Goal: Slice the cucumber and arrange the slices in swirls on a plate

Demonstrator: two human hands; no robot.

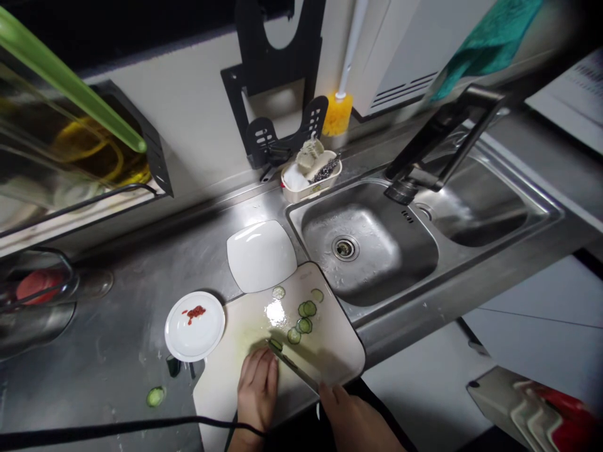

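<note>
My right hand [343, 402] is closed around the handle of a knife [301, 375], whose blade slants up and left over a white cutting board [325, 282]. At the blade's tip, my left hand [258, 376] is curled with its fingertips down on the board, beside a piece of cucumber [275, 344]. The fingers mostly hide what they press on. Several cucumber slices [304, 325] lie loose on the board, right of the blade. A white square plate [262, 256] overlaps the board's far edge. To the left sits a round white plate [195, 326] with small red bits [195, 311].
A double steel sink [372, 238] with a black faucet [419, 169] adjoins the board on the right. A caddy of scrubbers [311, 188] stands behind it. Cucumber ends [155, 396] lie on the counter at left. A black cord [141, 428] crosses the near left.
</note>
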